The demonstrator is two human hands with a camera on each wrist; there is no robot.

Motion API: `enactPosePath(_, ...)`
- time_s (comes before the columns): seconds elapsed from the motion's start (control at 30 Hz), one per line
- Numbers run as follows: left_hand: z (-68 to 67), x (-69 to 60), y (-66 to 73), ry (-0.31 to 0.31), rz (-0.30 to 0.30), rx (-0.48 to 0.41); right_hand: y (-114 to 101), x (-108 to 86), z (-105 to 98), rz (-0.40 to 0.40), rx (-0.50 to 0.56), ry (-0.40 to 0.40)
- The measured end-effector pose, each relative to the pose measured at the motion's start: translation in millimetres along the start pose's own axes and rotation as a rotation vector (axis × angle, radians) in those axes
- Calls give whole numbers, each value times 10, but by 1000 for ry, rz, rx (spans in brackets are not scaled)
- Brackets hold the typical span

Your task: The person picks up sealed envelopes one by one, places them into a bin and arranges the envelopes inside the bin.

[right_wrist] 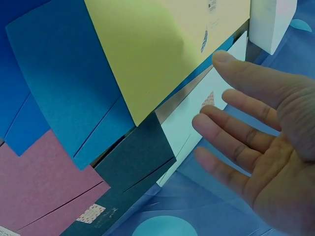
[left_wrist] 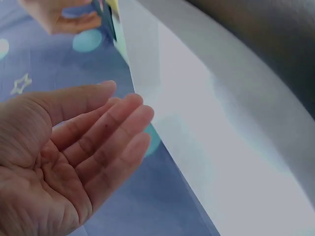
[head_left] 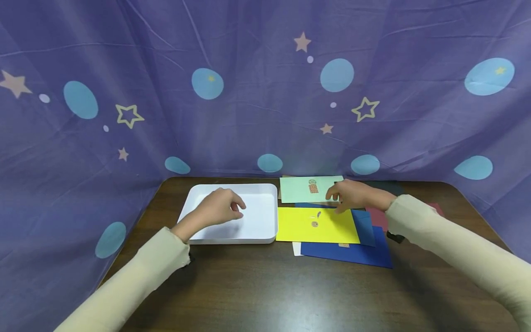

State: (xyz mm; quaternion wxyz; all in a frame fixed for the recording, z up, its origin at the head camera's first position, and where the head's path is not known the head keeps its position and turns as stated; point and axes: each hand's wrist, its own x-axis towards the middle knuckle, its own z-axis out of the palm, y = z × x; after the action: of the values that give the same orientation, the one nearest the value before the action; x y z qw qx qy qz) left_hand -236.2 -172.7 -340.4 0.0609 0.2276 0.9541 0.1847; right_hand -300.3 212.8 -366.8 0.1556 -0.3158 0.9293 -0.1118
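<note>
My left hand [head_left: 218, 207] hovers over the white tray [head_left: 259, 221], its fingers loosely bent and holding nothing; the left wrist view shows the bare palm [left_wrist: 59, 182]. Above the coloured envelopes hangs my right hand [head_left: 351, 193], also with nothing in its fingers. Nearest to it are a yellow envelope [head_left: 298, 226] bearing small stickers and a pale green envelope [head_left: 294, 189] behind it. Under the yellow one, blue envelopes [head_left: 365, 253] stick out. In the right wrist view a dark green envelope [right_wrist: 138, 157] and a dark pink envelope [right_wrist: 44, 182] overlap the pile.
The brown wooden table [head_left: 249, 286] carries everything. Behind it hangs a purple curtain [head_left: 265, 115] with stars and blue shapes, close to the table's back edge. A white corner [head_left: 296, 249] of something pokes out beneath the pile.
</note>
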Motion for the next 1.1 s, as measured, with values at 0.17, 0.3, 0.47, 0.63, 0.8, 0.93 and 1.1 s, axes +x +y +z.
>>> enactPosePath(0.17, -115, -21, -148, 26, -77, -23, 43, 49, 6, 7, 34, -66)
enactPosePath(0.3, -190, -44, -291, 77, -138, -36, 83, 66, 25, 4, 60, -90)
enactPosePath(0.47, -283, -83, -464, 128, -231, -58, 128, 82, 48, 15, 83, -105)
enactPosePath(0.63, -375, -135, -582, 164, -325, -76, 173, 102, 77, 4, 100, -120)
enactPosePath(0.8, -437, -177, -662, 184, -423, -109, 199, 118, 105, 2, 110, -138)
enactPosePath(0.93, -450, -190, -760, 192, -468, -134, 210, 136, 130, 29, 74, -137)
enactPosePath(1.1, -454, -190, -899, 191, -517, -168, 203, 160, 163, 105, 6, -148)
